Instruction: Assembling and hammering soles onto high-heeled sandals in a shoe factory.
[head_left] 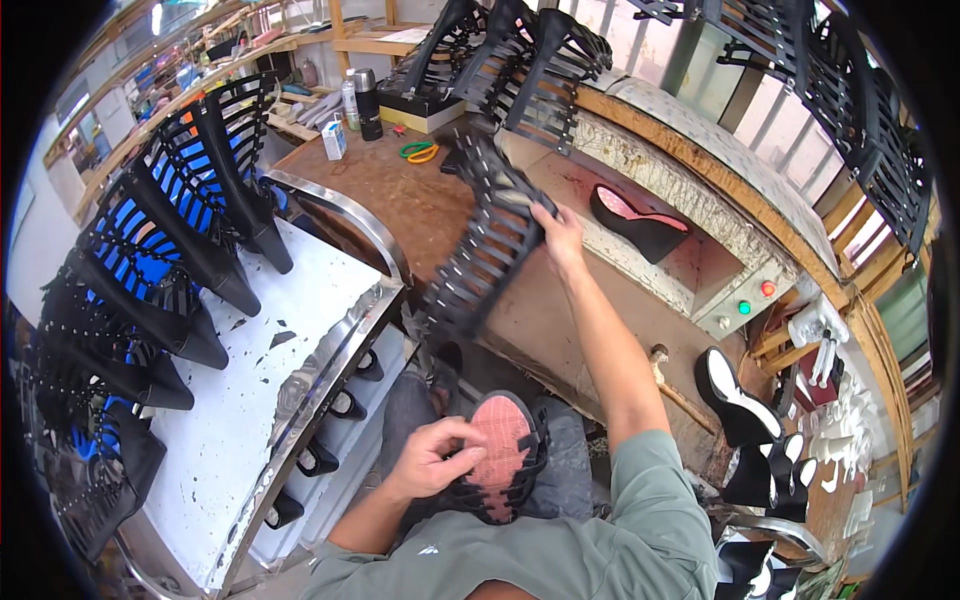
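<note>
My right hand point(562, 235), reaching forward over the bench, is closed on the edge of a black strappy sandal boot point(485, 255). Studded straps run across that boot, and its far end is blurred. On my lap lies a second black strappy upper with a pink insole point(500, 445) facing up. Over the left edge of this insole hovers my left hand point(438, 458), its fingers loosely bent and thumb apart, with nothing visible in it.
To the left, a metal-edged rack point(330, 300) carries several tall black strappy boots point(190, 250). A black wedge sole point(640, 222) sits in the recess of a machine with a green button point(744, 308). Right of me lie a hammer point(680, 395) and white-topped wedges point(738, 400). Green-and-orange scissors point(420, 152) rest far back.
</note>
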